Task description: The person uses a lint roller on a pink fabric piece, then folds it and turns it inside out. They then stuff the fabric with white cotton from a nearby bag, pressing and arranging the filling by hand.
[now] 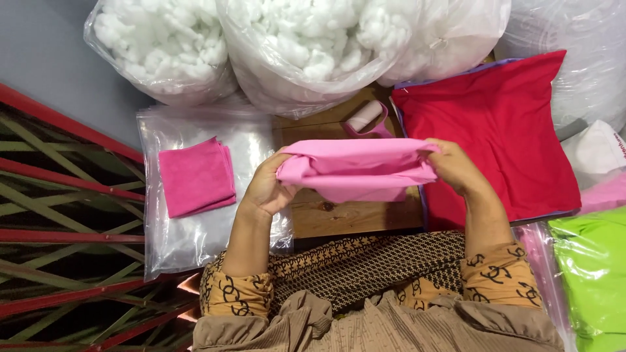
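A light pink cloth cover point(355, 168) is stretched between my two hands above a small wooden board point(352, 212). My left hand point(266, 189) grips its left end, fingers curled into the fabric. My right hand point(456, 166) grips the right end the same way. The cover's upper edge is held apart like an open mouth. A folded darker pink cloth point(195, 176) lies to the left on a stack of clear plastic bags point(176, 241).
Big clear bags of white fibre stuffing point(306, 45) stand behind the board. A red cover point(502, 130) lies at right, with a tape dispenser point(366, 117) beside it. A green bagged item point(593, 274) sits at lower right. A striped red and green mat point(65, 221) is at left.
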